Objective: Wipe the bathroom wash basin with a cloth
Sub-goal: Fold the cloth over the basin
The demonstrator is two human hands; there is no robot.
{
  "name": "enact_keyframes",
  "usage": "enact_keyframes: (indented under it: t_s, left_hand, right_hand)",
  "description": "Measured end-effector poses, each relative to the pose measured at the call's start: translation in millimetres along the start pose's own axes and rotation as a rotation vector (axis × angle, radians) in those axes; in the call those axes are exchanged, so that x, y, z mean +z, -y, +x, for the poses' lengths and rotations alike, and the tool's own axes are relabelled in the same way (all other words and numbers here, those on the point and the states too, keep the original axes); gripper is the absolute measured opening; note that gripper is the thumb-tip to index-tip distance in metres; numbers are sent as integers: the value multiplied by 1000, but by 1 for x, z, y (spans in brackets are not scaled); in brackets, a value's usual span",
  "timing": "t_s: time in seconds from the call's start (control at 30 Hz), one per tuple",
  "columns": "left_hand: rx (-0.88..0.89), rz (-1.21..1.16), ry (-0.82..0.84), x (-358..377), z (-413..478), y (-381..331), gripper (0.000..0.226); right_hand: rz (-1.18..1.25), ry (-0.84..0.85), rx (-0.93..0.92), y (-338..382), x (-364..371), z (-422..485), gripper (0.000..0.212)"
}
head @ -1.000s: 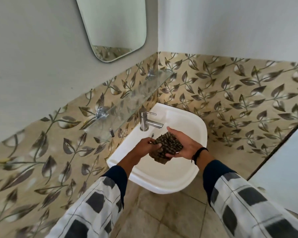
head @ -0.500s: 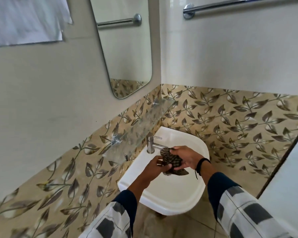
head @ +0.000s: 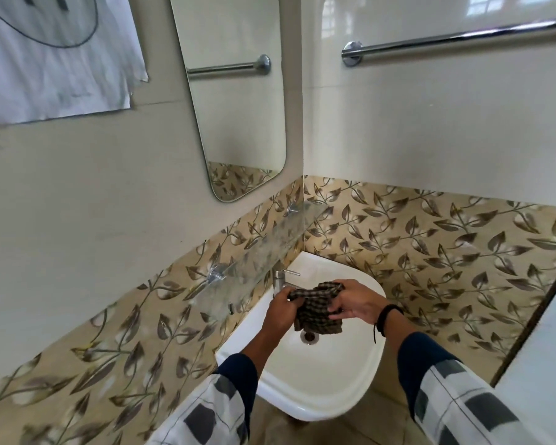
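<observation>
A white wash basin [head: 321, 383] hangs in the corner of the tiled walls, its drain [head: 309, 337] showing in the bowl. Above the bowl a dark checked cloth [head: 316, 311] is held by both hands. My left hand [head: 281, 311] grips its left end and my right hand [head: 355, 301] grips its right end, with the lower part of the cloth hanging down over the drain. A steel tap [head: 280, 281] stands at the basin's back left, just behind my left hand.
A glass shelf [head: 264, 252] juts from the left wall above the tap. A mirror [head: 235, 91] hangs above it. A steel towel rail [head: 456, 40] runs along the right wall. White fabric [head: 52, 56] hangs at upper left. A door edge [head: 533, 319] stands at right.
The view has tilted upward, showing more wall, mirror and rail. The cloth has gone from bunched between my hands to stretched out and hanging above the drain.
</observation>
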State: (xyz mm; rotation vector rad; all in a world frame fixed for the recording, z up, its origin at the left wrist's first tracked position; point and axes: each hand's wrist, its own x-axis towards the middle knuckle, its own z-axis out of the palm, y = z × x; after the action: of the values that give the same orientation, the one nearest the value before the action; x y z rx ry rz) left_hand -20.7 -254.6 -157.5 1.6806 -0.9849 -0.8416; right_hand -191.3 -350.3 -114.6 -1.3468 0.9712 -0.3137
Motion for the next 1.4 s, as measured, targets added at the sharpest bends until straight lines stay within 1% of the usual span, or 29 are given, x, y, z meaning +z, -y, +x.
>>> enact_keyframes:
  t_s: [0.1, 0.23, 0.3, 0.37, 0.4, 0.43, 0.53, 0.57, 0.63, 0.7, 0.77, 0.8, 0.9, 0.97, 1.0, 1.13, 1.23, 1.3, 1.4]
  left_hand:
    - [2, -23, -13, 2, -4, -4, 24]
    - [59, 94, -25, -1, -3, -10, 41]
    - [78, 111, -40, -4, 0, -12, 44]
    - [80, 64, -44, -6, 1, -15, 40]
    - [80, 14, -15, -9, 2, -16, 39]
    - [88, -42, 56, -12, 3, -16, 40]
    - [143, -110, 356, -22, 5, -17, 70]
    - [153, -101, 429, -24, 6, -18, 74]
    - [163, -47, 510, -25, 8, -20, 67]
    - [184, 24, 491, -25, 10, -22, 50]
    - [219, 47, 447, -28, 13, -25, 33]
    - [227, 48, 436, -29, 14, -28, 32]
    - [228, 28, 389, -33, 17, -35, 51]
    - [192, -14, 332, -36, 18, -38, 55]
    - [174, -30, 313, -36, 19, -38, 52]
    - [90, -89, 233, -32, 27, -41, 27]
    - [38, -117, 176, -30, 32, -48, 16]
    - [20, -136, 179, -30, 33, -50, 15]
    - [31, -123, 197, -30, 35, -52, 19]
  right_hand:
    - [-134, -29, -26, 1, -3, -2, 45]
    - [-367, -61, -72, 11, 3, -7, 26]
    - [-387, -62, -102, 16, 7, -10, 23]
    - [-390, -50, -132, 22, 10, -13, 20]
    - [-417, -39, -159, 26, 11, -14, 18]
    - [-450, -31, -187, 30, 12, -15, 15]
    - [-477, -26, -236, 40, 16, -17, 13]
    - [-460, -27, -237, 43, 16, -17, 15]
    - [-438, -17, -239, 48, 16, -18, 19]
    - [-447, 21, -235, 51, 15, -20, 25]
    - [-437, 48, -240, 53, 13, -20, 27]
    - [-420, 44, -244, 53, 11, -20, 28]
    - [-398, -14, -255, 51, 8, -16, 31]
    - [-350, -71, -268, 48, 9, -13, 30]
    - [-298, -101, -273, 46, 10, -11, 29]
    - [-81, -189, -278, 34, 18, -3, 21]
    - [79, -230, -223, 28, 24, 4, 26]
    - [94, -257, -191, 25, 26, 7, 29]
    - [20, -314, -207, 26, 29, 8, 33]
